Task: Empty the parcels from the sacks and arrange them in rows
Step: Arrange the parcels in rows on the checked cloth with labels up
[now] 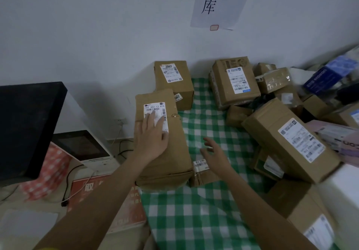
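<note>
A pale wall (97, 26) is seen at 12 o'clock, with a paper sign (221, 1) fixed at 1 o'clock. A black monitor (27, 125) is placed at 9 o'clock.

Brown cardboard parcels lie on a green-and-white checked tabletop (194, 220). At ten o'clock, a long box (165, 152) lies flat, its white shipping label facing up. Just behind it, at eleven o'clock, stands a squarer box (174, 80) labelled 2097, touching the wall. A small flat parcel (202, 174) rests against the long box's near right corner. At one o'clock sits a tilted labelled box (235, 80). At three o'clock, a large box (289, 139) leans across a jumbled heap of parcels.
</note>
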